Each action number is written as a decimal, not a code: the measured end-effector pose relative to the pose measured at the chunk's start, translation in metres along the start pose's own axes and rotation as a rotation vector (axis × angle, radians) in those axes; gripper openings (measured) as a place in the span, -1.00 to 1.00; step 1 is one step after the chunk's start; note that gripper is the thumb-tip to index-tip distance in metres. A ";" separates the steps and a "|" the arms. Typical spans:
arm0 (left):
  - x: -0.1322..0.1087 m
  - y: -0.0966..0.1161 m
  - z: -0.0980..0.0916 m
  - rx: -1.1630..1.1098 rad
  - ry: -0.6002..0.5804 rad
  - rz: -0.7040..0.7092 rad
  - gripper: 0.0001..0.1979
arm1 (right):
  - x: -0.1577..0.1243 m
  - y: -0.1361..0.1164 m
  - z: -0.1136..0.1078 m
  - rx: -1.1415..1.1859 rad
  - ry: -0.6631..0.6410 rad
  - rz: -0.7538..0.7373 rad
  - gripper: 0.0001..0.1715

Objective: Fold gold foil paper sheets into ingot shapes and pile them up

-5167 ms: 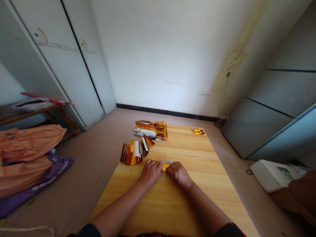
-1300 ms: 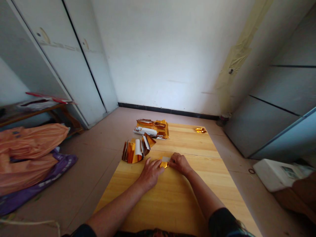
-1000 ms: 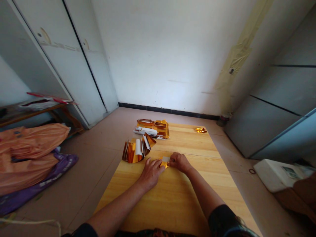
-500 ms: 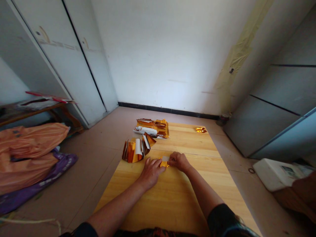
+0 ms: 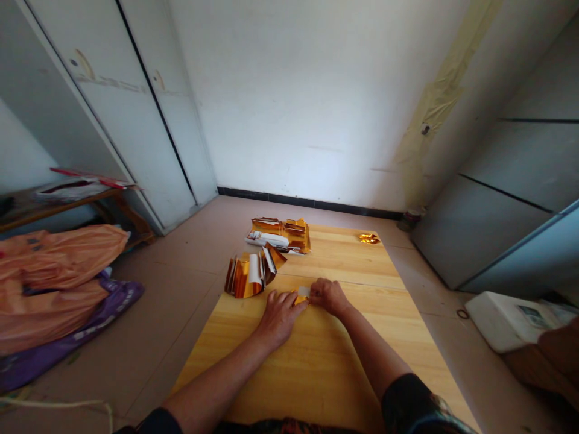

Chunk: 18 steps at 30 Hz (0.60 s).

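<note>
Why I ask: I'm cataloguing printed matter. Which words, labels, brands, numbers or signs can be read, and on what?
No text can be read.
Purple bag: pale lettering, too blurred to read.
White box: dark label, too small to read.
Orange sheeting: dark marks; cannot tell if they are print.
Gold-coloured paper at the left hand: no text visible.

Below the frame's centre, the left hand (image 5: 278,314) presses a small gold-and-white paper (image 5: 301,297) on a wooden table (image 5: 335,361), the right hand (image 5: 329,296) pinching its right edge. Gold sheets (image 5: 243,278) stand left of centre, upper right a shiny folded piece (image 5: 369,239).
</note>
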State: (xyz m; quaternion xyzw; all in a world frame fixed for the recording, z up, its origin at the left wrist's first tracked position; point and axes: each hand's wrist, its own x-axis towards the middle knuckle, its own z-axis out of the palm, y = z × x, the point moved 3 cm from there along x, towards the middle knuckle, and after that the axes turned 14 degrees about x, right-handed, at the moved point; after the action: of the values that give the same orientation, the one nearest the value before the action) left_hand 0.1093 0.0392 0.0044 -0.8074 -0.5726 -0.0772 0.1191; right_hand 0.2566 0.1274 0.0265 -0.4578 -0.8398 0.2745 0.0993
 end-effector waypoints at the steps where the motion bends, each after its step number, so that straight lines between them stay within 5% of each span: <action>1: 0.000 0.000 0.000 0.003 -0.002 -0.003 -0.58 | 0.000 0.000 0.000 0.000 -0.001 -0.001 -0.82; 18: 0.000 0.002 0.002 0.040 0.030 -0.003 -0.68 | 0.001 0.018 0.008 0.145 0.097 -0.035 -0.94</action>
State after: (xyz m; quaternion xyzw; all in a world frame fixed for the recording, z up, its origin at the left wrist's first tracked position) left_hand 0.1115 0.0389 0.0027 -0.8027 -0.5734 -0.0780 0.1438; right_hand 0.2655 0.1333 0.0102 -0.4476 -0.8196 0.3104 0.1776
